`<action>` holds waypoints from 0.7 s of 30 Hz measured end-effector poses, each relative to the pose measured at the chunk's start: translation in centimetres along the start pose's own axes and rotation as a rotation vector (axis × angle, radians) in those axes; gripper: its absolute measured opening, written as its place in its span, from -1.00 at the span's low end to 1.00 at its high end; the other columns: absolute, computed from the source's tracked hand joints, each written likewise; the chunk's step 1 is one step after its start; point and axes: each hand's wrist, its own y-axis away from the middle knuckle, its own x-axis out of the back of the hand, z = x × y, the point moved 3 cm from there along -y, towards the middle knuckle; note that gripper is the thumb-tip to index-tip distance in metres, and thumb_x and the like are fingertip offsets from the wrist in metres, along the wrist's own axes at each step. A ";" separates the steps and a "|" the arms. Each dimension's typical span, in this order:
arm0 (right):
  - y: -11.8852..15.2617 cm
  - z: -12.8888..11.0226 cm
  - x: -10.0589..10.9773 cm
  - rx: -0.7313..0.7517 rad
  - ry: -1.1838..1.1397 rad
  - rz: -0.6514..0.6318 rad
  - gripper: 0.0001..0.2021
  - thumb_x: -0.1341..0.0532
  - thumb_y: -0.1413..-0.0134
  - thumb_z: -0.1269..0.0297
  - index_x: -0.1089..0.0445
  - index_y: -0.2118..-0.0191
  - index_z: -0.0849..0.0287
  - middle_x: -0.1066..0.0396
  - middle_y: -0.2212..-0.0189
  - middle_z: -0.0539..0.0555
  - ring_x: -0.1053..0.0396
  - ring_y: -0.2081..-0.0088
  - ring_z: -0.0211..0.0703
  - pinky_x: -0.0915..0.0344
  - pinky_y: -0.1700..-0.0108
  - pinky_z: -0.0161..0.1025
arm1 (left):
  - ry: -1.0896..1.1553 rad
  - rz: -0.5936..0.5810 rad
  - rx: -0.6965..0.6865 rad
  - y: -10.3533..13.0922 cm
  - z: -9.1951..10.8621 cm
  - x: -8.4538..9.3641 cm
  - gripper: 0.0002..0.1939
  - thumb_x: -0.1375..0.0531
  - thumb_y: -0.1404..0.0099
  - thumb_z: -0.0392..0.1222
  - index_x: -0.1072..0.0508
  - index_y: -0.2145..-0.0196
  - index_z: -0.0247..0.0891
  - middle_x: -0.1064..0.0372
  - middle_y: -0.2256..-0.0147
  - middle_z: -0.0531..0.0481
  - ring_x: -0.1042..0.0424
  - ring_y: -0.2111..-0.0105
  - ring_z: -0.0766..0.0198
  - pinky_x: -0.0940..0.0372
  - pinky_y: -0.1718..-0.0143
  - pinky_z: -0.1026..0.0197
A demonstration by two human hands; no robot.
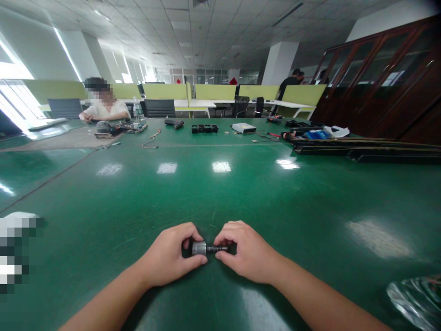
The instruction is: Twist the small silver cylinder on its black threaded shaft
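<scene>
A small metal cylinder with a thin dark shaft (199, 248) lies low in the middle of the view, on or just above the green table (220, 197). My left hand (175, 253) curls round the silver cylinder from the left, thumb and fingers on its two sides. From the right, my right hand (246, 250) has its thumb and fingertips round the thin shaft, which points right toward the palm. The shaft's far end shows between the fingers. Both hands rest close together, fingertips a short gap apart.
Across the table's far side stand a black rack-like part (204, 128), a white box (243, 128), a power tool (174, 123) and long black rails (361, 149). A clear plastic item (416, 299) sits at lower right. A person (105, 105) sits at far left.
</scene>
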 end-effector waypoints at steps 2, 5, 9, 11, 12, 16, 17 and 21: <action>0.0 0.1 0.1 -0.003 0.015 0.001 -0.89 -0.35 0.05 0.43 -0.48 0.34 0.13 -0.42 0.42 -0.05 -0.33 0.30 -0.21 -0.14 0.17 -0.21 | 0.002 0.002 0.001 0.0 0.0 0.0 -0.80 -0.31 -0.14 -0.13 -0.42 0.29 -0.22 -0.37 0.38 0.06 -0.34 0.39 0.24 -0.17 0.36 0.25; 0.1 0.3 0.6 -0.007 0.039 -0.009 -0.90 -0.35 0.05 0.44 -0.48 0.36 0.13 -0.43 0.42 -0.04 -0.34 0.30 -0.20 -0.14 0.17 -0.20 | 0.001 0.004 0.005 -0.1 0.0 0.1 -0.79 -0.32 -0.15 -0.12 -0.42 0.30 -0.21 -0.37 0.39 0.07 -0.33 0.40 0.25 -0.17 0.37 0.26; 0.2 1.0 1.8 -0.043 0.095 -0.030 -0.91 -0.34 0.07 0.44 -0.48 0.38 0.13 -0.42 0.44 -0.04 -0.34 0.33 -0.20 -0.16 0.17 -0.19 | 0.005 0.007 0.013 -0.1 0.0 0.1 -0.79 -0.31 -0.15 -0.10 -0.43 0.29 -0.21 -0.38 0.39 0.06 -0.34 0.40 0.25 -0.18 0.37 0.26; 0.2 1.3 2.4 -0.063 0.123 -0.024 -0.91 -0.33 0.09 0.46 -0.48 0.40 0.14 -0.42 0.46 -0.04 -0.35 0.34 -0.20 -0.17 0.17 -0.19 | 0.010 0.011 0.012 -0.1 0.0 0.0 -0.79 -0.31 -0.16 -0.09 -0.43 0.29 -0.22 -0.38 0.38 0.06 -0.35 0.40 0.25 -0.18 0.37 0.26; 0.2 1.4 2.6 -0.065 0.125 -0.022 -0.91 -0.33 0.09 0.46 -0.48 0.41 0.14 -0.42 0.46 -0.04 -0.35 0.35 -0.21 -0.17 0.18 -0.20 | 0.012 0.013 0.011 -0.1 0.0 0.0 -0.79 -0.30 -0.16 -0.08 -0.44 0.29 -0.22 -0.38 0.39 0.06 -0.35 0.40 0.25 -0.18 0.37 0.26; 0.3 1.3 2.7 -0.060 0.102 -0.033 -0.91 -0.34 0.11 0.46 -0.49 0.41 0.14 -0.42 0.47 -0.04 -0.35 0.36 -0.21 -0.19 0.21 -0.21 | 0.009 0.016 0.001 0.0 0.0 0.1 -0.78 -0.30 -0.16 -0.07 -0.44 0.28 -0.22 -0.38 0.39 0.06 -0.35 0.40 0.25 -0.18 0.37 0.26; 0.3 1.3 2.7 -0.057 0.097 -0.035 -0.91 -0.34 0.11 0.45 -0.50 0.41 0.14 -0.42 0.47 -0.04 -0.36 0.36 -0.21 -0.19 0.20 -0.21 | 0.006 0.017 0.000 0.0 0.0 0.1 -0.78 -0.30 -0.16 -0.07 -0.44 0.28 -0.22 -0.38 0.39 0.06 -0.35 0.40 0.25 -0.18 0.37 0.26; 0.2 1.2 2.1 -0.048 0.069 -0.037 -0.92 -0.36 0.08 0.42 -0.52 0.39 0.12 -0.44 0.46 -0.03 -0.37 0.35 -0.20 -0.20 0.20 -0.20 | -0.001 0.016 0.003 0.0 0.0 0.1 -0.78 -0.31 -0.16 -0.07 -0.43 0.30 -0.22 -0.37 0.40 0.07 -0.34 0.40 0.25 -0.17 0.38 0.26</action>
